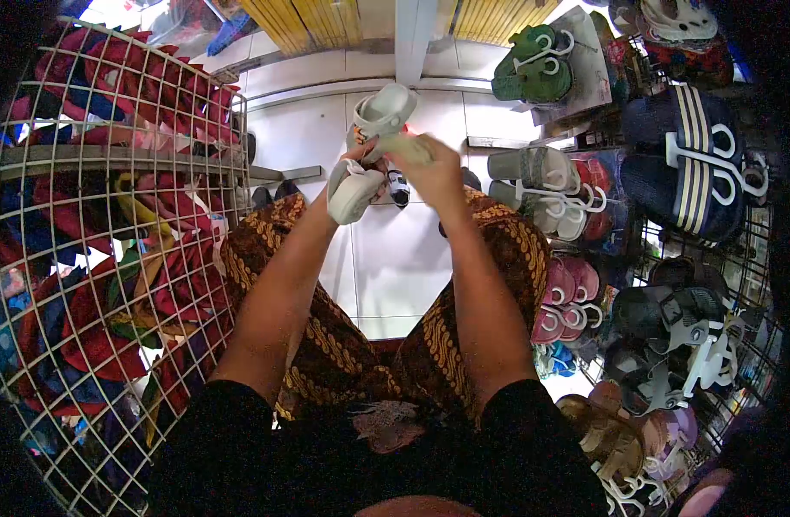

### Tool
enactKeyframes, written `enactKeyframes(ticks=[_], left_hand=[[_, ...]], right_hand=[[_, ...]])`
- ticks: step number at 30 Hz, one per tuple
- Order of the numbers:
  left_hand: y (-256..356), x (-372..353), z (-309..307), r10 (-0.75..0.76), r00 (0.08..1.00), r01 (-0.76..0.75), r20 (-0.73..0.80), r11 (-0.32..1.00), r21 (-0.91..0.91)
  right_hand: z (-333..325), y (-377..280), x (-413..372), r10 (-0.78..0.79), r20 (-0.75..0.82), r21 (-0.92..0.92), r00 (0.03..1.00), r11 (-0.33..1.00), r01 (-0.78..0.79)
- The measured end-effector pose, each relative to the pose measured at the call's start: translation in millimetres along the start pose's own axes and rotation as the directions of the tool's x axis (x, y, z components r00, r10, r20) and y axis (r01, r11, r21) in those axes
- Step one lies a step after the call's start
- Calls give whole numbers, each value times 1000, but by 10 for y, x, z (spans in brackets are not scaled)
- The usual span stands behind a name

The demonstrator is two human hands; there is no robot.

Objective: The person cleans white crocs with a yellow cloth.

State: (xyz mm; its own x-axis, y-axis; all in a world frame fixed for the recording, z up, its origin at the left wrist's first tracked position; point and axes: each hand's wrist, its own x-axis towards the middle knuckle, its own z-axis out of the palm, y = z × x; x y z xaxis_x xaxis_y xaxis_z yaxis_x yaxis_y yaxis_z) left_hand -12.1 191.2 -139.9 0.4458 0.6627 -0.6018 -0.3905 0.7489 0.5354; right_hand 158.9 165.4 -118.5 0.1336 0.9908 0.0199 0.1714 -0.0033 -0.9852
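Note:
A pair of pale grey clogs is in front of me, one clog (386,109) farther away and the other clog (355,195) nearer. My left hand (350,164) is wrapped round the nearer clog, its fingers partly hidden behind it. My right hand (431,171) is closed on a pale yellowish cloth (404,148), which lies against the clogs between both hands. A small dark bottle with a white label (398,188) shows just below the hands.
To the left stands a white wire rack (111,164) with red and blue goods behind it. On the right hang green sandals (533,65), navy striped sandals (695,164), grey sandals (533,168) and pink sandals (571,289). White floor tiles (378,258) show between my knees.

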Motion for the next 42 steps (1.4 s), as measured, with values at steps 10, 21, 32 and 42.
enactKeyframes(ticks=[10,21,32,42], left_hand=[[-68,120,-312,-102,900,246,424,921,-303],[-15,94,-208,-49,987,48,153,999,10],[56,45,-116,-6,998,13,-54,993,117],[84,7,-137,32,998,-17,-56,968,251]], right_hand=[[7,-57,-30,48,-46,-174,998,983,-55],[-20,190,72,303,25,232,953,925,-300],[58,261,51,109,-4,73,994,991,-109],[-16,-60,-34,-10,33,-151,999,988,15]])
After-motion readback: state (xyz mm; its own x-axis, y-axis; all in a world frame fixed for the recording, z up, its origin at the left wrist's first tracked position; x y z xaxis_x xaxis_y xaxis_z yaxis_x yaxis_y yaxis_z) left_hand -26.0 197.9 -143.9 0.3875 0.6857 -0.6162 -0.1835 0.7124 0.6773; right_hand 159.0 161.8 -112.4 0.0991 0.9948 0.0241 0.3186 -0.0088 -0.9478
